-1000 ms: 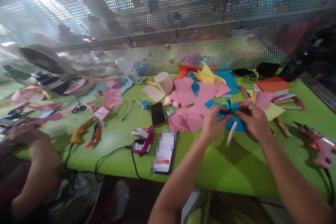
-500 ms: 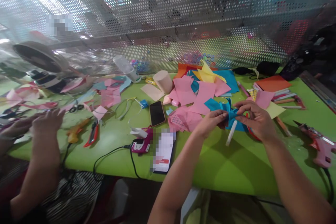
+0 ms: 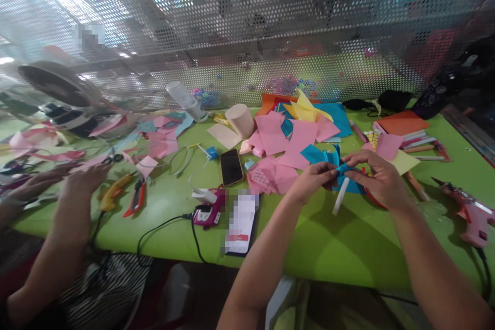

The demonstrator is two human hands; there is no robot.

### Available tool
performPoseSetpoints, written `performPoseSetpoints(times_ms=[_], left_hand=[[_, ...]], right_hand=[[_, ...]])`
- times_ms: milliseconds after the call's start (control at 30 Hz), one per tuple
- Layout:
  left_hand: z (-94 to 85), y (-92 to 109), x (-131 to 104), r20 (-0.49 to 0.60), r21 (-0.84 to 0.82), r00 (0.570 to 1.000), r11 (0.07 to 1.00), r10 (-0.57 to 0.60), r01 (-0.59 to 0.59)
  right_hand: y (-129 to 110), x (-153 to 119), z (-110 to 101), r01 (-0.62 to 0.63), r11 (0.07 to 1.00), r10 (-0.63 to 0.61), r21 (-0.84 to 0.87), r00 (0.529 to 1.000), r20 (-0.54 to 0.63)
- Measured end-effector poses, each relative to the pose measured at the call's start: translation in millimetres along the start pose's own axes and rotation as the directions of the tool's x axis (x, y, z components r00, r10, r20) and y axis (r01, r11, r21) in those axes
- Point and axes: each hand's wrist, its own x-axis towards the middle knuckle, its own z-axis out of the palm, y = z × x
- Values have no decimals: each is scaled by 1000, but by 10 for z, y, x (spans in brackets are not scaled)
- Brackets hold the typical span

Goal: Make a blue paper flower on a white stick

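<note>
Green tabletop [image 3: 348, 247] strewn with coloured paper scraps
Left hand [image 3: 311, 181] and right hand [image 3: 377, 178] pinch a small blue paper piece [image 3: 342, 169] between them, just above a white stick [image 3: 340, 197]

Two hands pinch a small blue paper piece over a cluttered green craft table.

The left hand [image 3: 312, 179] and right hand [image 3: 377, 178] grip the blue paper piece [image 3: 342, 168] between fingertips, just above a white stick [image 3: 341, 196]. Pink paper sheets [image 3: 288, 144] lie behind; a phone [image 3: 232, 167] lies left of them, a pink glue gun [image 3: 469, 213] far right. A co-worker's hand [image 3: 83, 180] rests near red-handled cutters [image 3: 136, 198].
</note>
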Motion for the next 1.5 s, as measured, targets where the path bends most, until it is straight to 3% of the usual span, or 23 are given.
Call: performPoseSetpoints(times_ms=[200, 567, 733, 933, 1100, 1300, 1500], left_hand=[[-11, -22, 18, -35, -11, 999, 1000, 6, -7], [-20, -30, 18, -24, -43, 1000, 999, 11, -12], [-11, -49, 25, -32, -25, 999, 1000, 10, -11], [40, -41, 12, -52, -11, 998, 1000, 28, -28], [90, -76, 43, -33, -6, 996, 996, 88, -88], [183, -128, 68, -57, 79, 990, 989, 128, -123], [279, -49, 2, -52, 143, 989, 981, 139, -130]], right_hand=[[-21, 25, -37, 42, 996, -41, -81, 999, 22], [-8, 8, -17, -49, 998, 49, -41, 999, 18], [10, 8, -33, 18, 996, -16, -92, 1000, 24], [64, -24, -5, 54, 998, -53, -38, 998, 20], [148, -67, 69, -20, 999, 22, 40, 997, -72], [143, -103, 159, -51, 999, 51, 3, 972, -228], [70, -112, 226, -66, 996, 40, -63, 941, -336]])
